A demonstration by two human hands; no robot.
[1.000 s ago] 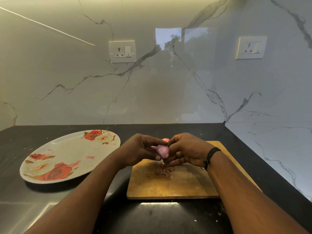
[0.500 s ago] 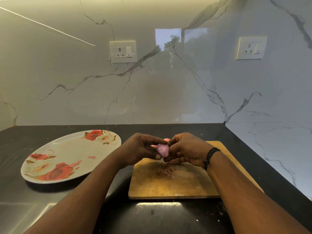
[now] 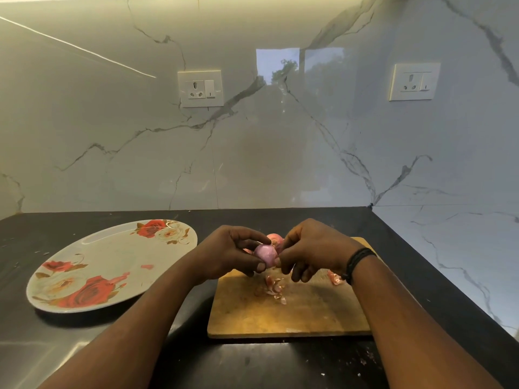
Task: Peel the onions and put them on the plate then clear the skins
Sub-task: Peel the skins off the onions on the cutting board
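Observation:
A small pink peeled onion [image 3: 265, 254] is held above the far part of the wooden cutting board [image 3: 292, 315]. My left hand [image 3: 227, 254] grips it from the left with thumb and fingers. My right hand [image 3: 314, 248] pinches it from the right at its near end. A second onion [image 3: 274, 237], still reddish, lies on the board just behind the hands, mostly hidden. Loose onion skins [image 3: 273, 289] lie on the board under the hands, and one more skin piece [image 3: 334, 277] lies by my right wrist. The oval rose-patterned plate [image 3: 92, 248] sits to the left with no onions on it.
The black countertop [image 3: 280, 366] carries small skin flecks at the front right. Marble walls close the back and the right side, meeting in a corner. Two wall sockets [image 3: 200, 89] [image 3: 414, 82] are set above the counter.
Both hands have lifted slightly and turned the onion between the fingers; more of its pale peeled surface shows. Plate and board have not moved.

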